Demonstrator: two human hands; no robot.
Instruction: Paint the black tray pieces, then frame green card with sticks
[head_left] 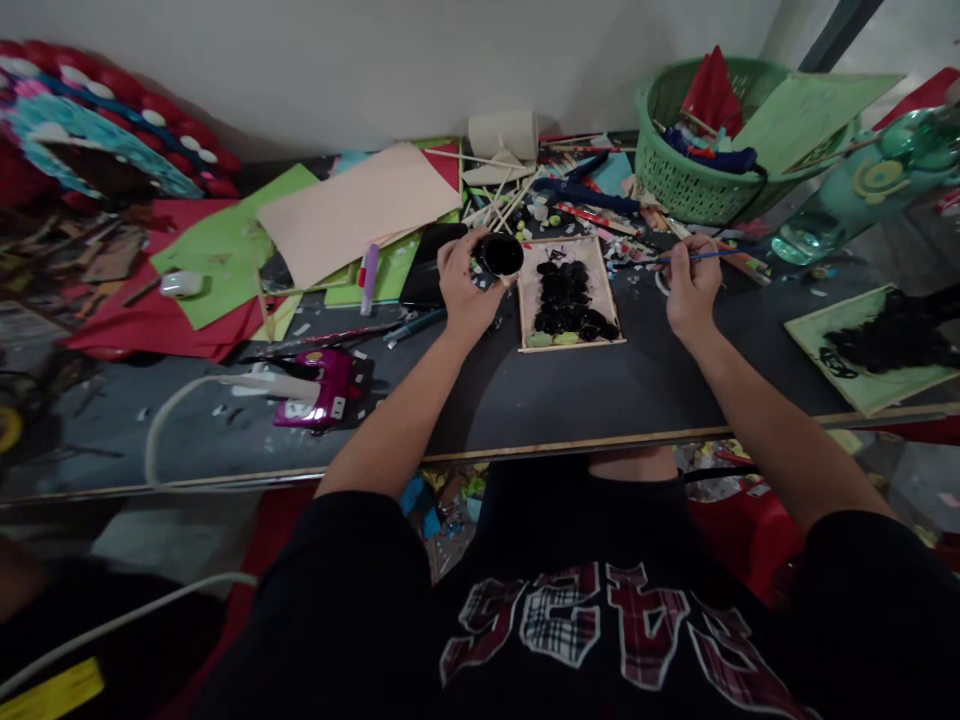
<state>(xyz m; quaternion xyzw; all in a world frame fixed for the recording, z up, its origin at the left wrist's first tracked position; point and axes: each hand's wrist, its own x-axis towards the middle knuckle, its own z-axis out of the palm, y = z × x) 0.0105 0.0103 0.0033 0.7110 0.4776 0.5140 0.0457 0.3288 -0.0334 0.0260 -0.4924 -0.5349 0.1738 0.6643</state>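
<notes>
My left hand [466,285] is wrapped round a small cup of black paint [502,256], tilted so that its dark inside shows. Just right of the cup lies a small framed panel [530,300] with black blobs over its middle and some green at its lower edge. My right hand [691,283], on the panel's right, pinches a thin blue paintbrush [709,255]. The brush lies nearly level, its tip pointing left, close to the panel's right edge.
Coloured paper [360,210], a purple power adapter [322,390] with a white cable, and scraps lie left. Behind are a paper roll [502,135] and a green basket [694,190]. A bottle [847,205] and a second black-painted panel [870,390] stand and lie right.
</notes>
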